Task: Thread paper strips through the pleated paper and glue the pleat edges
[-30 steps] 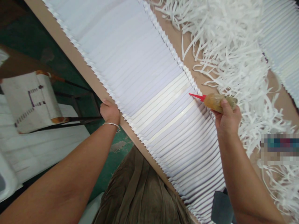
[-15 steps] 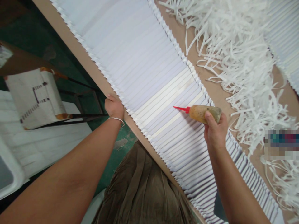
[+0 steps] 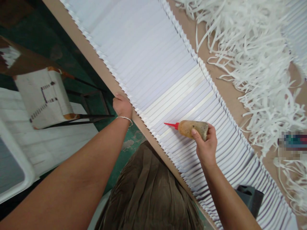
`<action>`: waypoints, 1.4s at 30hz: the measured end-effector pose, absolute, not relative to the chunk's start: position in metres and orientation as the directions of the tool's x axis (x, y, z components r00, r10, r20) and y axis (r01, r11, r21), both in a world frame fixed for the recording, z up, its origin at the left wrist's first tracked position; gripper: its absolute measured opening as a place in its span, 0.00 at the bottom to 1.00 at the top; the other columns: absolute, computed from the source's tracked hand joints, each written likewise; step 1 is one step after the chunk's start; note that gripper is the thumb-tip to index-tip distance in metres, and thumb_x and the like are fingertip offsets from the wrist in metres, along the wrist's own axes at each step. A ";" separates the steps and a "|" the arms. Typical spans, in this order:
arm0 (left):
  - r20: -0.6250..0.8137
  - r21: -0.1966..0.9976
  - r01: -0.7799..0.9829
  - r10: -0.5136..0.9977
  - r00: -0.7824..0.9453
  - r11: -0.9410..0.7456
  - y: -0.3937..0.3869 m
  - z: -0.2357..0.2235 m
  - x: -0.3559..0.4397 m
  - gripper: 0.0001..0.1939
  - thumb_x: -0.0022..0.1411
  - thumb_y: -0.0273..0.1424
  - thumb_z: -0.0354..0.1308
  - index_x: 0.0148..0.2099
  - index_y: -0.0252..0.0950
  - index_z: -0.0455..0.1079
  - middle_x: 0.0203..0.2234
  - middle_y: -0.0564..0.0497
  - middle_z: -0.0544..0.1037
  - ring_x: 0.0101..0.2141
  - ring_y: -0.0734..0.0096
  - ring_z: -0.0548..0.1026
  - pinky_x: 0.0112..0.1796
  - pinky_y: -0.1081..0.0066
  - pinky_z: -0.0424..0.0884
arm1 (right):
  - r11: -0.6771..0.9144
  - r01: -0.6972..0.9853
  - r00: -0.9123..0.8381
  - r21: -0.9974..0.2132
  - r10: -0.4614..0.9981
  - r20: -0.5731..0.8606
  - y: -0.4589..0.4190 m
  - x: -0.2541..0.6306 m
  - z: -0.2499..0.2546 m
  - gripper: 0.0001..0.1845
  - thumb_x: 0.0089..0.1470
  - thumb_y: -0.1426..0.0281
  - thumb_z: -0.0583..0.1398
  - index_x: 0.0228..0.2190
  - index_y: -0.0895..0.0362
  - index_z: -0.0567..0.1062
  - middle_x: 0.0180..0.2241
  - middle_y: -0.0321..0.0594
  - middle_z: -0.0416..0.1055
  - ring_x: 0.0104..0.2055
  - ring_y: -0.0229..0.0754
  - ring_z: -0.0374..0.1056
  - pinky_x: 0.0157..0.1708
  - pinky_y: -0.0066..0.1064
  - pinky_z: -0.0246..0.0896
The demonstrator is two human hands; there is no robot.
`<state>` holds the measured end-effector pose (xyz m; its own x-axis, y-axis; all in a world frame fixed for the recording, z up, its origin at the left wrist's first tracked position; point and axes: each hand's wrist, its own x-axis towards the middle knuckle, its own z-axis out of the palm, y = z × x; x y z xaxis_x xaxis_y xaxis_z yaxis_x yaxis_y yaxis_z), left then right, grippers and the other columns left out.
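A squeeze glue bottle [image 3: 188,128], yellowish and stained, lies sideways in my right hand [image 3: 206,143], with my thumb pressed along its side. Its thin red nozzle points left, just over the overlapping white paper strips [image 3: 165,80]; whether the tip touches them I cannot tell. These strips form a long fanned row, some cream, and wet shiny streaks show on a few near the bottle. At the table edge [image 3: 139,119], my left hand [image 3: 122,105] is curled against the board, its fingers partly hidden. A bracelet circles that wrist.
Shredded white paper [image 3: 240,57] is heaped along the row's far side. A dark grey block-like object [image 3: 250,198] sits on the strips by my right forearm. Left of the table stand a stool with a pale seat [image 3: 43,99] and stacked white sheets [image 3: 14,105].
My right hand has moved the glue bottle left and toward me, along the strips. The dark grey object shows more. My left hand stays at the table edge while the view shifts slightly.
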<state>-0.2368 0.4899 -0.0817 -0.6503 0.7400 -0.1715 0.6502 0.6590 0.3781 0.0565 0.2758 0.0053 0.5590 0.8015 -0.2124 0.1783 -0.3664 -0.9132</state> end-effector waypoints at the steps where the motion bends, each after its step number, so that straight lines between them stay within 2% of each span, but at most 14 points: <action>1: -0.170 0.376 0.651 0.740 -0.651 0.659 0.490 -0.082 -0.237 0.27 0.78 0.34 0.32 0.47 0.24 0.71 0.48 0.24 0.78 0.52 0.46 0.78 0.50 0.55 0.73 | -0.387 0.185 0.560 -0.903 0.797 -0.226 0.274 0.052 0.009 0.33 0.49 0.52 0.71 0.50 0.53 0.69 0.43 0.38 0.71 0.41 0.41 0.69 0.43 0.38 0.68; 6: -0.156 0.368 0.655 0.739 -0.656 0.660 0.491 -0.080 -0.235 0.25 0.78 0.32 0.33 0.44 0.25 0.70 0.44 0.26 0.78 0.49 0.48 0.79 0.46 0.59 0.74 | -0.404 0.244 0.514 -0.882 0.825 -0.236 0.265 0.035 0.017 0.33 0.48 0.56 0.72 0.52 0.52 0.70 0.45 0.39 0.71 0.44 0.45 0.70 0.45 0.40 0.70; 9: -0.148 0.362 0.661 0.741 -0.655 0.657 0.492 -0.080 -0.235 0.23 0.77 0.31 0.35 0.42 0.25 0.70 0.42 0.27 0.78 0.48 0.48 0.79 0.44 0.60 0.74 | -0.281 0.332 0.476 -0.901 0.874 -0.097 0.261 0.036 0.018 0.36 0.43 0.60 0.74 0.53 0.50 0.70 0.48 0.41 0.72 0.48 0.48 0.72 0.50 0.45 0.71; 12: -0.134 0.347 0.667 0.739 -0.660 0.659 0.492 -0.083 -0.237 0.23 0.77 0.31 0.35 0.42 0.26 0.70 0.42 0.28 0.78 0.47 0.49 0.79 0.43 0.61 0.74 | -0.083 0.377 0.428 -0.923 0.899 0.094 0.265 0.048 0.027 0.41 0.34 0.67 0.78 0.50 0.45 0.71 0.50 0.40 0.74 0.51 0.55 0.74 0.54 0.56 0.70; 14: -0.132 0.342 0.667 0.737 -0.663 0.662 0.491 -0.086 -0.238 0.24 0.78 0.31 0.34 0.42 0.25 0.70 0.42 0.28 0.78 0.46 0.50 0.79 0.43 0.62 0.73 | -0.015 0.364 0.491 -0.931 0.853 0.178 0.277 0.062 0.036 0.42 0.29 0.69 0.79 0.48 0.44 0.72 0.49 0.38 0.75 0.53 0.57 0.74 0.56 0.60 0.68; 16: -0.142 0.342 0.665 0.737 -0.661 0.663 0.491 -0.089 -0.241 0.26 0.78 0.32 0.33 0.43 0.24 0.71 0.43 0.27 0.78 0.46 0.50 0.79 0.43 0.62 0.73 | -0.024 0.354 0.621 -0.935 0.753 0.215 0.297 0.081 0.044 0.40 0.31 0.69 0.78 0.48 0.45 0.73 0.51 0.38 0.73 0.55 0.55 0.73 0.59 0.58 0.67; 18: -0.147 0.343 0.668 0.741 -0.656 0.660 0.492 -0.091 -0.243 0.28 0.79 0.33 0.32 0.44 0.21 0.71 0.44 0.26 0.79 0.46 0.50 0.79 0.44 0.61 0.72 | -0.036 0.272 0.741 -0.962 0.645 0.185 0.322 0.106 0.046 0.33 0.40 0.64 0.76 0.48 0.49 0.73 0.50 0.39 0.72 0.54 0.49 0.73 0.59 0.52 0.69; 20: -0.144 0.339 0.676 0.746 -0.650 0.654 0.493 -0.091 -0.244 0.29 0.79 0.32 0.32 0.45 0.19 0.72 0.44 0.25 0.79 0.47 0.49 0.79 0.45 0.61 0.72 | -0.013 0.105 0.799 -0.994 0.597 0.077 0.350 0.133 0.040 0.25 0.48 0.60 0.72 0.45 0.53 0.72 0.45 0.38 0.73 0.47 0.44 0.75 0.52 0.47 0.74; 22: -0.140 0.333 0.679 0.746 -0.651 0.654 0.493 -0.089 -0.243 0.28 0.78 0.31 0.33 0.46 0.18 0.72 0.44 0.24 0.79 0.47 0.49 0.79 0.45 0.61 0.72 | -0.001 -0.048 0.799 -0.999 0.600 -0.039 0.374 0.158 0.028 0.23 0.50 0.58 0.71 0.43 0.55 0.72 0.41 0.37 0.74 0.40 0.43 0.76 0.41 0.42 0.78; 24: -0.141 0.326 0.680 0.745 -0.652 0.656 0.493 -0.086 -0.242 0.28 0.78 0.31 0.34 0.46 0.18 0.73 0.44 0.24 0.79 0.47 0.49 0.80 0.44 0.61 0.73 | -0.010 -0.105 0.789 -0.994 0.607 -0.090 0.391 0.177 0.016 0.24 0.48 0.58 0.72 0.42 0.56 0.71 0.40 0.38 0.75 0.38 0.42 0.76 0.36 0.39 0.78; 31: -0.153 0.311 0.683 0.744 -0.650 0.661 0.493 -0.080 -0.238 0.29 0.78 0.32 0.33 0.48 0.18 0.73 0.46 0.24 0.79 0.49 0.47 0.79 0.47 0.60 0.72 | 0.004 -0.089 0.785 -0.996 0.616 -0.067 0.415 0.197 -0.002 0.22 0.48 0.59 0.72 0.39 0.54 0.71 0.37 0.34 0.74 0.37 0.41 0.77 0.36 0.39 0.79; 36: -0.144 0.300 0.686 0.742 -0.655 0.663 0.494 -0.084 -0.241 0.29 0.78 0.31 0.32 0.47 0.18 0.73 0.45 0.23 0.78 0.48 0.49 0.80 0.46 0.62 0.72 | -0.014 -0.059 0.778 -0.998 0.626 -0.055 0.420 0.198 -0.002 0.24 0.48 0.59 0.73 0.40 0.54 0.70 0.40 0.35 0.75 0.39 0.42 0.77 0.37 0.41 0.80; 42: -0.140 0.325 0.675 0.740 -0.658 0.662 0.494 -0.085 -0.241 0.28 0.78 0.31 0.33 0.46 0.19 0.72 0.45 0.23 0.78 0.48 0.49 0.80 0.45 0.62 0.71 | -0.047 -0.067 0.752 -0.997 0.654 -0.081 0.406 0.183 0.000 0.24 0.48 0.59 0.73 0.41 0.54 0.71 0.39 0.35 0.75 0.36 0.40 0.76 0.34 0.38 0.78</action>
